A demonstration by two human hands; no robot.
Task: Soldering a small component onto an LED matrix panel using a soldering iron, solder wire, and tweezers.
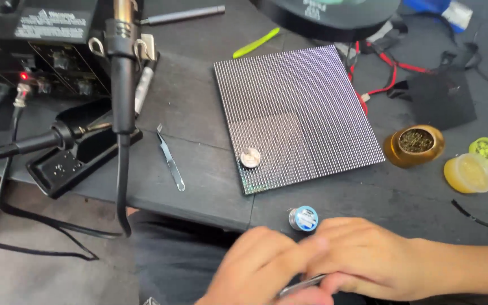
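both hands' fingers (312, 248) pinch a thin metal tool (300, 285) near a grid-textured square panel (297, 113).

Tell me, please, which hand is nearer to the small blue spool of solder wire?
Right, narrowly. The right hand lies just below and right of the spool; the left hand sits below it, slightly to its left.

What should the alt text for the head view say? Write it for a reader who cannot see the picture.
Two bare hands, left hand and right hand, meet at the near edge of a dark workbench, holding a thin metal tool between them. Beyond them lie a small solder spool, a square LED matrix panel and tweezers, with a soldering station at far left.
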